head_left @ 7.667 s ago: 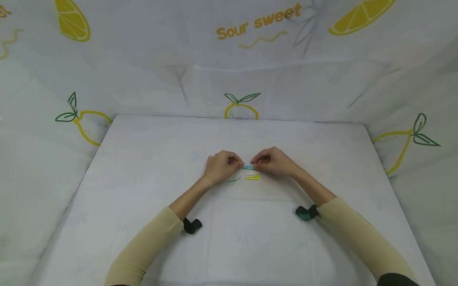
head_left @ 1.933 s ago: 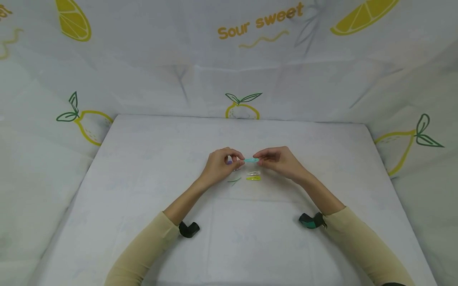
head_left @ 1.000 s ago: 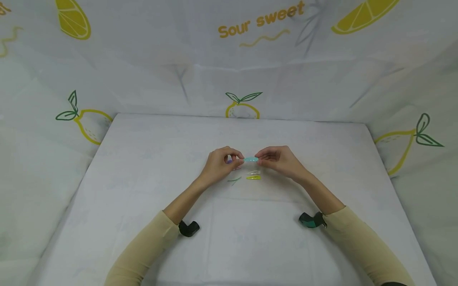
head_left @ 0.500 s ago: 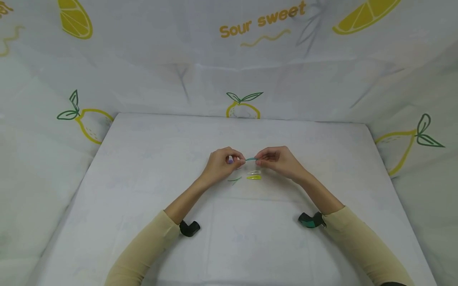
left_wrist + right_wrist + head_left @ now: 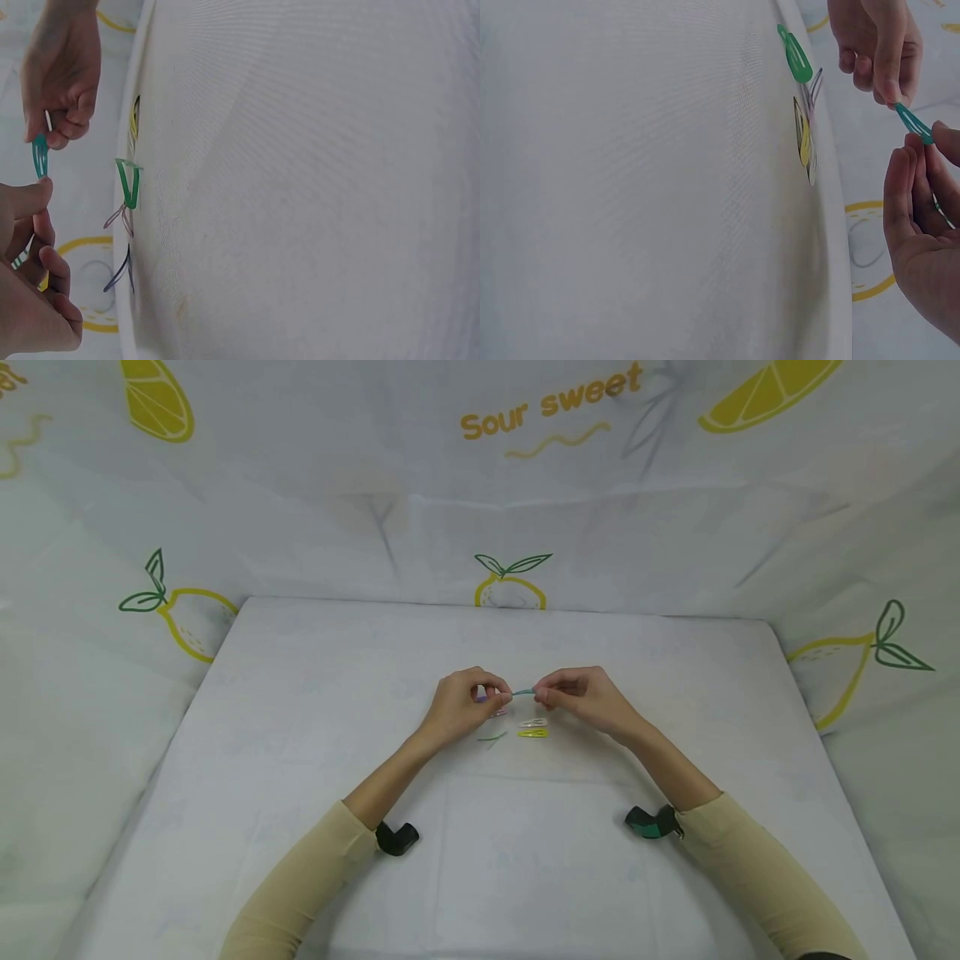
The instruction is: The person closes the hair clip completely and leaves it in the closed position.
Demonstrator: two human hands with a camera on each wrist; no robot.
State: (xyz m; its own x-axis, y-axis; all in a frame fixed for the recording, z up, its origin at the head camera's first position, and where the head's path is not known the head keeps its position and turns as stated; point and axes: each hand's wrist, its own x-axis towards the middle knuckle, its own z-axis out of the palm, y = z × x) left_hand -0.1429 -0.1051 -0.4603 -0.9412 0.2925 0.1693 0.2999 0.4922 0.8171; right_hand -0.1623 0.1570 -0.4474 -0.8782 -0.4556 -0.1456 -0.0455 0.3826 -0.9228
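A teal snap hair clip (image 5: 522,692) is stretched between my two hands above the table, seen edge-on in the head view. My left hand (image 5: 467,702) pinches its narrow end between thumb and forefinger. At the wider end, the thumb and fingers of my right hand (image 5: 585,693) pinch it. The right wrist view shows the clip (image 5: 914,124) slanting from one set of fingertips to the other. Below lie a white clip (image 5: 533,722) and a yellow clip (image 5: 532,733). Near my left hand are an open green clip (image 5: 492,737), a pink clip (image 5: 498,713) and a partly hidden purple clip (image 5: 482,698).
A white cloth covers the table (image 5: 517,860), its far edge meeting a lemon-print curtain (image 5: 337,527). Black camera mounts (image 5: 397,839) stick out from the wrists at the sleeve cuffs.
Since the oldest frame, both hands have lifted the teal clip off the table and away from the other clips. Over the last second it has turned from flat-facing to edge-on.
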